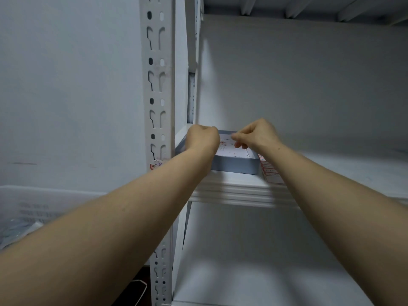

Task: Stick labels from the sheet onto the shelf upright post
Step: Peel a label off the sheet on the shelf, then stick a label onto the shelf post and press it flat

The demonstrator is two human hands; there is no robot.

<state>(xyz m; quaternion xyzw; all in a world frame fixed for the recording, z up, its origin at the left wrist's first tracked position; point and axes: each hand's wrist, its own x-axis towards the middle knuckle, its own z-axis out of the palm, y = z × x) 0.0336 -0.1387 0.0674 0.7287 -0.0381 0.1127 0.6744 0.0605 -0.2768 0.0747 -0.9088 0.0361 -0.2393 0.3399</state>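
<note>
A white label sheet [231,149] with red marks lies on top of a grey-blue box [236,165] on the shelf board [234,191]. My left hand [202,138] is curled at the sheet's left edge; what its fingers grip is hidden. My right hand [256,134] pinches at the sheet's upper right with fingertips and thumb. The white perforated upright post [157,85] stands left of the box. One label [155,166] with red and blue writing is stuck on the post just above my left forearm.
A second label sheet [270,171] with red-bordered labels lies on the shelf right of the box, partly under my right forearm. A translucent plastic bin [33,208] sits low on the left by the wall. Another shelf board [254,272] lies below.
</note>
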